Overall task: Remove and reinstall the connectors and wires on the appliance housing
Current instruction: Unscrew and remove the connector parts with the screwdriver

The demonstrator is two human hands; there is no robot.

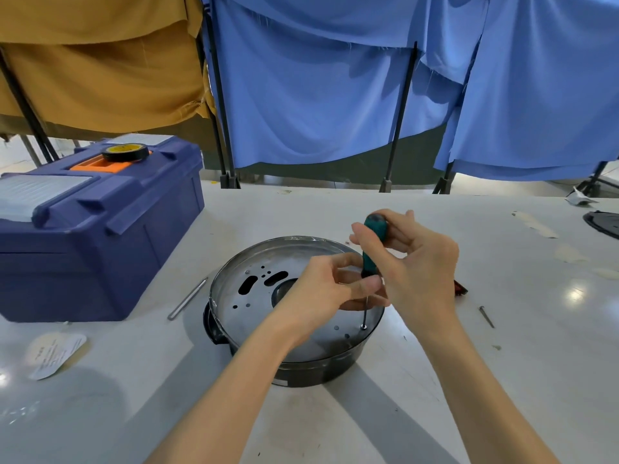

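Housing [303,371] 1, screwdriver [374,229] 1, left hand [320,294], right hand [422,267] holding it

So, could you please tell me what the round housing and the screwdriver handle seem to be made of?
The housing looks like sheet metal: grey, shiny, with punched holes; its dark outer wall could be painted metal or plastic. The screwdriver handle looks like matte green plastic, possibly rubbery.
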